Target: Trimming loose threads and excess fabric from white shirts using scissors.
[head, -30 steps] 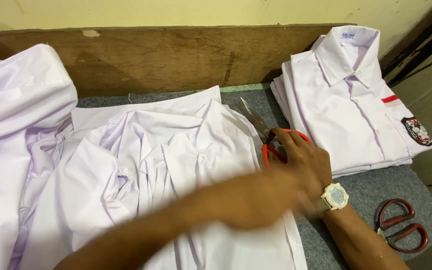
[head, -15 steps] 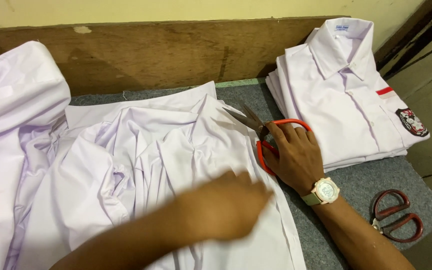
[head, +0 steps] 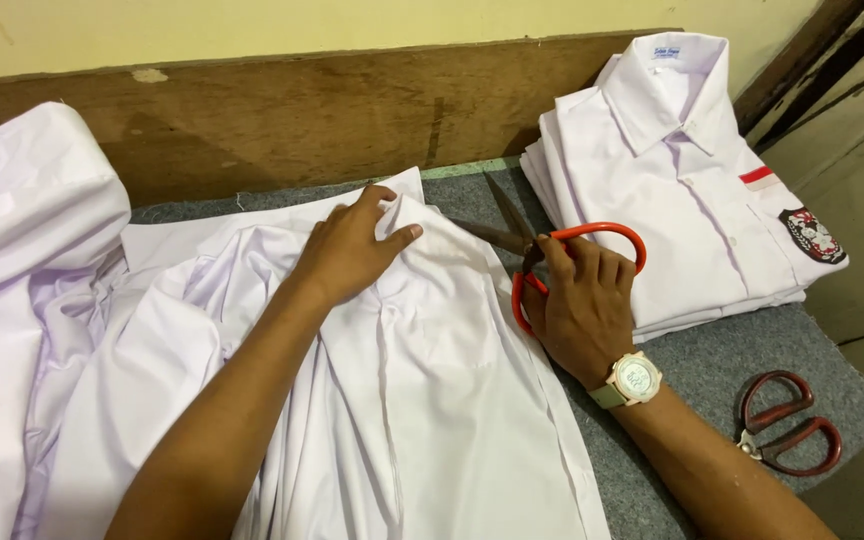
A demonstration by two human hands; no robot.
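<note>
Scissors [head: 552, 255] with red handles sit gripped in my right hand [head: 582, 305], blades parted and pointing up-left toward the white shirt [head: 432, 380] edge just beside them, which my left hand [head: 352, 250] presses flat, fingers spread.

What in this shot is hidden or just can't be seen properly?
Head view only:
- Orange-handled scissors: the right hand covers part of the handles.
- White garment: cut off by the bottom edge; left hand covers part.
- Dark red scissors: blades hidden behind the right forearm.
- Folded shirt's badge: too small.
</note>
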